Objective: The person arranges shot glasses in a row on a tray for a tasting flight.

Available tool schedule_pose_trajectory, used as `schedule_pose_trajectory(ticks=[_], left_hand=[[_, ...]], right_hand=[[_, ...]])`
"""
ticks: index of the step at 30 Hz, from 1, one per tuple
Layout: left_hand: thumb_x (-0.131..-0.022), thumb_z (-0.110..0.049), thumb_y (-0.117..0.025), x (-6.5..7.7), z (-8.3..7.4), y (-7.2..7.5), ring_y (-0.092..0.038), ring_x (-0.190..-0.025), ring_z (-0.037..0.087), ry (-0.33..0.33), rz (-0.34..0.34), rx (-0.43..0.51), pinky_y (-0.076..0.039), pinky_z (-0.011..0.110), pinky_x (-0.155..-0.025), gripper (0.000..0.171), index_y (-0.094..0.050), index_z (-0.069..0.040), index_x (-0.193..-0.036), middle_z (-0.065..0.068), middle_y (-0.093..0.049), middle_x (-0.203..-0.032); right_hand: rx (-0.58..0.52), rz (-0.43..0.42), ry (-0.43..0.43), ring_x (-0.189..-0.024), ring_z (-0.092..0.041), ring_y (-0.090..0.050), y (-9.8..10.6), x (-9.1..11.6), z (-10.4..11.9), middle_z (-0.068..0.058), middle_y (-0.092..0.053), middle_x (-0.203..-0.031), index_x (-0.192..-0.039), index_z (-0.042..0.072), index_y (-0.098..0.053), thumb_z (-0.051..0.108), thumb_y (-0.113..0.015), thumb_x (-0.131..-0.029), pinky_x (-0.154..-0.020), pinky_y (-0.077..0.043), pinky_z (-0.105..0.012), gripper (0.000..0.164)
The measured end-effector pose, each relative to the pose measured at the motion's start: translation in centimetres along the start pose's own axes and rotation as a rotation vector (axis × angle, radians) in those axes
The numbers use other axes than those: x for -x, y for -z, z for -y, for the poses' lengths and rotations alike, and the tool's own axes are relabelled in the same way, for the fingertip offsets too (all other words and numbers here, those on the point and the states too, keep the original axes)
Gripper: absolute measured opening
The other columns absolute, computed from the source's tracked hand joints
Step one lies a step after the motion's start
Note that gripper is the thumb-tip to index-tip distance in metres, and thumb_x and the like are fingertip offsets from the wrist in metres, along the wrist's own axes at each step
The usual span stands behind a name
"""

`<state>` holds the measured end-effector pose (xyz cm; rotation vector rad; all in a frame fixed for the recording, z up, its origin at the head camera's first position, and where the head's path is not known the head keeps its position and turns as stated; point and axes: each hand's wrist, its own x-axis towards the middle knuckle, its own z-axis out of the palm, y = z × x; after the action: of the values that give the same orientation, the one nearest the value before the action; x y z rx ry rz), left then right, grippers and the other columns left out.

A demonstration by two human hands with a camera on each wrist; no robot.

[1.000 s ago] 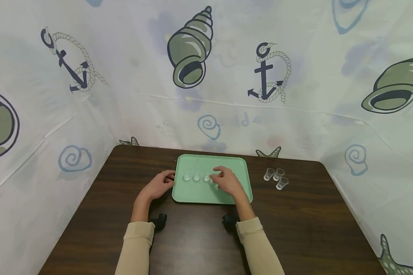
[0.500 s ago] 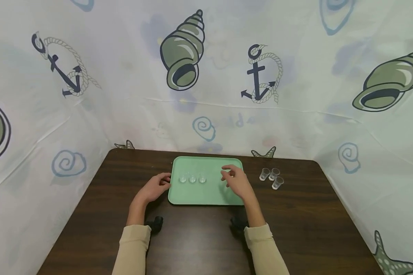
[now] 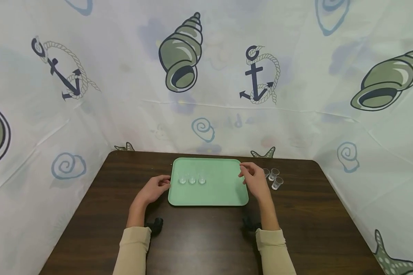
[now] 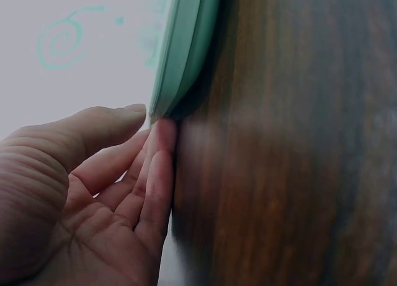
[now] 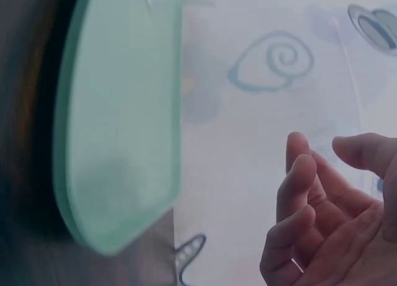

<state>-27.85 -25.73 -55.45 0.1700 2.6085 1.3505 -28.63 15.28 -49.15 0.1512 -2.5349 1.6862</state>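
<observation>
A mint-green tray (image 3: 223, 193) lies on the dark wooden table, with three small clear cups (image 3: 192, 180) in a row on its left half. My left hand (image 3: 155, 188) is at the tray's left edge; in the left wrist view its nearly straight fingertips touch the rim, the thumb close beside. My right hand (image 3: 256, 181) is raised over the tray's right edge, fingers loosely bent and holding nothing. Right of it, three more clear cups stand close together on the table, among them a front cup (image 3: 277, 183); the leftmost is partly hidden behind my hand.
The brown table (image 3: 199, 236) extends toward me and to both sides of the tray. A pale cloth wall (image 3: 141, 57) printed with shells and anchors rises behind the table and at its sides. Dark wrist-worn devices (image 3: 156, 226) sit under my wrists.
My right hand has moved rightward from beside the row of cups to over the tray's right edge. The left hand stays at the tray's left edge. The head view has shifted slightly.
</observation>
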Motion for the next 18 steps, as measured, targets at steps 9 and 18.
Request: schedule_pose_trajectory(ticks=[9,18], left_hand=[[-0.111,-0.023,-0.061,0.0,-0.3,-0.3,-0.061,-0.130,0.040,0.021,-0.010,-0.014,-0.052,0.057,-0.109,0.053,-0.051,0.006,-0.155,0.025,-0.064,-0.141],[-0.111,-0.021,-0.061,0.1,-0.7,-0.4,-0.061,-0.130,0.040,0.029,0.000,-0.011,-0.052,0.056,-0.108,0.052,-0.051,0.006,-0.154,0.025,-0.062,-0.140]], right_hand=[[0.012,-0.030,-0.072,-0.076,-0.029,-0.068,2.9,0.2,-0.4,-0.022,-0.074,-0.105,-0.137,0.013,-0.070,0.045,-0.056,-0.113,-0.081,-0.054,-0.047,0.042],[0.007,-0.082,-0.096,-0.074,-0.022,-0.065,5.2,0.9,-0.1,-0.015,-0.076,-0.100,-0.136,0.011,-0.070,0.042,-0.060,-0.111,-0.072,-0.053,-0.032,0.041]])
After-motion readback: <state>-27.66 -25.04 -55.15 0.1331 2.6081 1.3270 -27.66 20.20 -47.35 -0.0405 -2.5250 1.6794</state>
